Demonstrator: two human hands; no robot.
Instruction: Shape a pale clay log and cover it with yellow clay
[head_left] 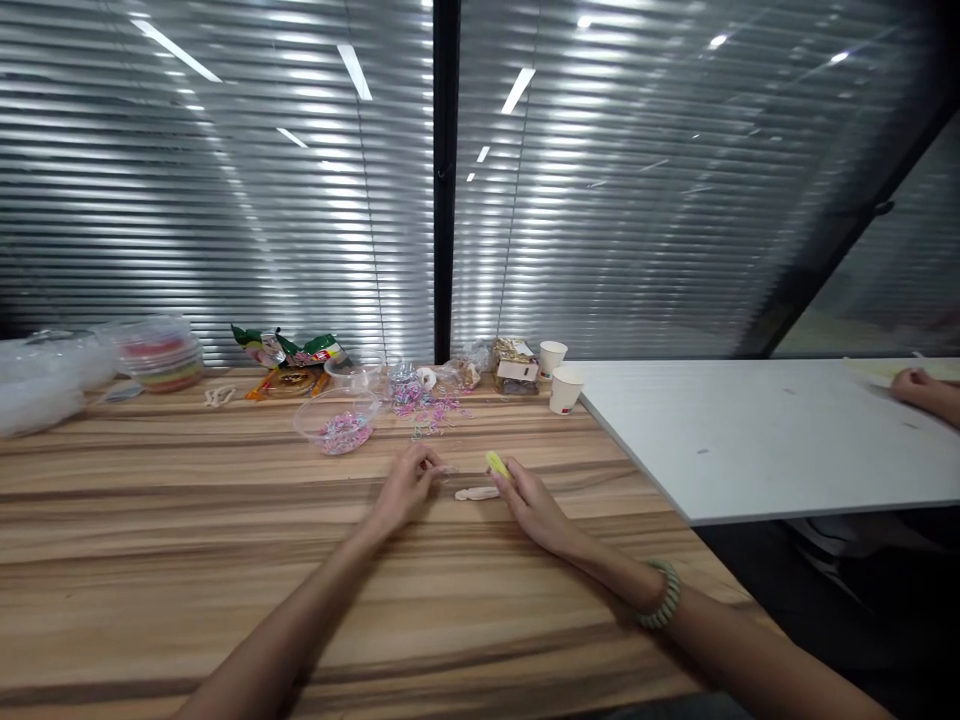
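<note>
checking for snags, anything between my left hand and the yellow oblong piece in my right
Nothing visible past the small translucent piece at your left hand; the slender, pale piece lies nearer you than the yellow piece.

Comprises 2 adjoining surfaces: a wood-grain table point(187, 545) and a white table point(787, 440) on its right. Supports along the wood-grain rear, left to right: plastic bags point(37, 390), stacked clear tubs point(161, 360), a pale cord-like bundle point(220, 396), green packaging point(319, 348), a small box point(516, 372) and 2 paper cups point(566, 390). Carries farther forward a clear bowl point(306, 424) of multicoloured loops point(343, 434), with more scattered alongside. Bears, nearer the front edge, a pale narrow strip point(474, 494).
</note>
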